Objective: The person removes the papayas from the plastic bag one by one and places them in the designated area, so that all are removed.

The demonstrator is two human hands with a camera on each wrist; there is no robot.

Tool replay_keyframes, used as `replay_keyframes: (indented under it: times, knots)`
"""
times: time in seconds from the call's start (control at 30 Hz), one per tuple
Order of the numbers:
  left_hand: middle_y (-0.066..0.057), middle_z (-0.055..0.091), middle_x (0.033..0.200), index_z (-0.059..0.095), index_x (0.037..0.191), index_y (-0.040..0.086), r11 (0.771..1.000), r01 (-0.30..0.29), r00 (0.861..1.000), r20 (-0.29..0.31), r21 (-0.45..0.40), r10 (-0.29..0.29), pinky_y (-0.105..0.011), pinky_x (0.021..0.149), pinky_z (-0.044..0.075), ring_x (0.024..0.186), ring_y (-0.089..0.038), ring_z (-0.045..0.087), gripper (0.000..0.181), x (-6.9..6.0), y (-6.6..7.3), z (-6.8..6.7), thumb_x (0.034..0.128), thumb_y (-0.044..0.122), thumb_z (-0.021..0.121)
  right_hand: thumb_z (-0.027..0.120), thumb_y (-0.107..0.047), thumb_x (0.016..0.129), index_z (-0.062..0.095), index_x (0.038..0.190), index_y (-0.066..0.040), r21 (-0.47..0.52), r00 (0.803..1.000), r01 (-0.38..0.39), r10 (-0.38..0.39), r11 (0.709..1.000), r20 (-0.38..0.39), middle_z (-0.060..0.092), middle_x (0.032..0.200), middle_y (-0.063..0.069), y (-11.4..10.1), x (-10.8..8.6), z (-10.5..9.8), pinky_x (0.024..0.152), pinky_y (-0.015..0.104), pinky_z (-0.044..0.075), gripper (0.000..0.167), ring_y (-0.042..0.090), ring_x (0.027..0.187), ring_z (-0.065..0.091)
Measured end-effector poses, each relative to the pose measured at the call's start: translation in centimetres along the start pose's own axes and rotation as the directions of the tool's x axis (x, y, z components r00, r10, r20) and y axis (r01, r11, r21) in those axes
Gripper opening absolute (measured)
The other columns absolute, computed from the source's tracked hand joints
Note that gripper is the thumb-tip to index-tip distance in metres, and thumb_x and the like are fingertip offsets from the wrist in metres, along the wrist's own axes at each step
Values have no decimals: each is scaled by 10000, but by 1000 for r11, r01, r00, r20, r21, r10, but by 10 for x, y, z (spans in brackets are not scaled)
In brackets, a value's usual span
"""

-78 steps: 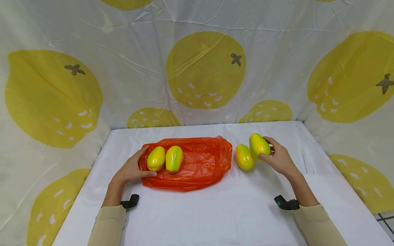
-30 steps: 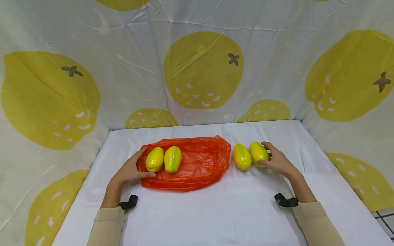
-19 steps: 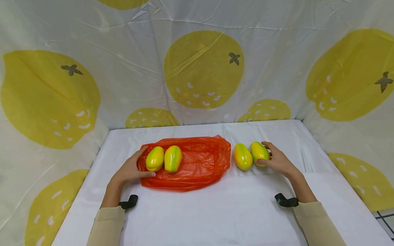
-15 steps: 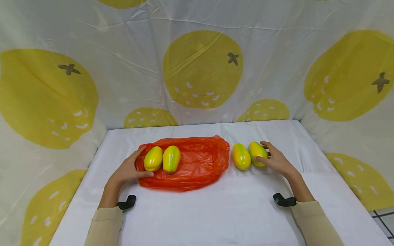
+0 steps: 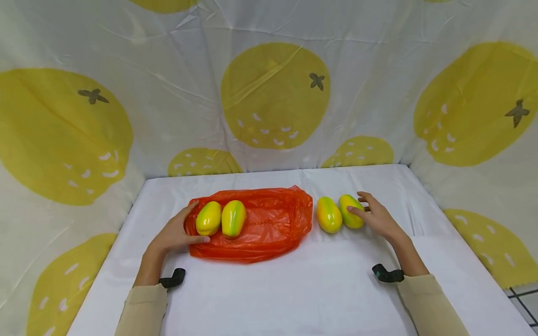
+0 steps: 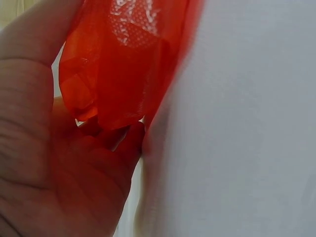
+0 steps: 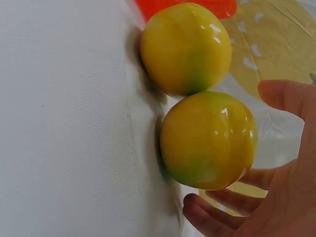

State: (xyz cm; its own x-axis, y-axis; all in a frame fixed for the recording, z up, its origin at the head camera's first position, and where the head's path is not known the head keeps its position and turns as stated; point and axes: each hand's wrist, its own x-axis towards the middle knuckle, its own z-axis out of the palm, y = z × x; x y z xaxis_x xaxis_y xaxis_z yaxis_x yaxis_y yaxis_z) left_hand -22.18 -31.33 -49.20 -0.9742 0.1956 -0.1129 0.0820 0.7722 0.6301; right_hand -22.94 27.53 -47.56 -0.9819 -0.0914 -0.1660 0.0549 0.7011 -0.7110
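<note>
A red plastic bag (image 5: pixel 273 224) lies flat on the table, two yellow-green fruits (image 5: pixel 208 218) (image 5: pixel 233 218) side by side on its left part. My left hand (image 5: pixel 171 234) holds the bag's left end, thumb at the near edge; in the left wrist view red plastic (image 6: pixel 123 74) sits between thumb and fingers. Two more fruits (image 5: pixel 329 214) (image 5: pixel 350 211) touch each other right of the bag. Around the outer one is my right hand (image 5: pixel 378 218), and in the right wrist view its thumb stands off that fruit (image 7: pixel 207 140), fingers loosely bent beside it.
White cloth covers the table (image 5: pixel 277 298). A hanging cloth (image 5: pixel 180 93) printed with big yellow fruits stands behind and at both sides. Each wrist wears a black strap mount (image 5: pixel 173 278). Floor tiles (image 5: pixel 525 303) show at the far lower right.
My right hand has lowered its fruit beside the other one and loosened round it, the thumb lifting off. My left hand has kept its place at the bag.
</note>
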Motion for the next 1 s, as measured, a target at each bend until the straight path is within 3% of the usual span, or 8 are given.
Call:
replay_keyframes:
  times: [0.43, 0.63, 1.0]
  knots:
    - [-198, 331, 1640, 198, 1654, 187, 1000, 10, 1000, -3, -10, -10, -719, 1106, 396, 1463, -467, 353, 1238, 2, 0, -1, 702, 585, 882, 542, -604, 1003, 241, 1612, -44, -5, 995, 34, -35, 999, -91, 369, 1590, 272, 2, 6, 4, 1094, 647, 453, 880, 470, 1355, 457]
    - [-210, 304, 1654, 180, 1661, 192, 1000, 22, 1000, 0, -8, -22, -732, 1117, 371, 1483, -477, 322, 1244, -2, -1, 1, 710, 599, 872, 562, -550, 1010, 297, 1587, -25, -28, 988, 86, -88, 996, -127, 409, 1554, 286, -7, 11, 6, 1085, 643, 462, 823, 473, 1317, 477]
    - [-212, 316, 1648, 188, 1657, 176, 1000, 6, 1000, -10, 4, -6, -736, 1110, 376, 1463, -477, 350, 1237, 0, 1, 1, 715, 599, 869, 626, -411, 1016, 376, 1542, -18, 14, 960, 229, -223, 973, -171, 427, 1567, 223, -12, 14, 5, 1193, 630, 353, 703, 432, 1397, 433]
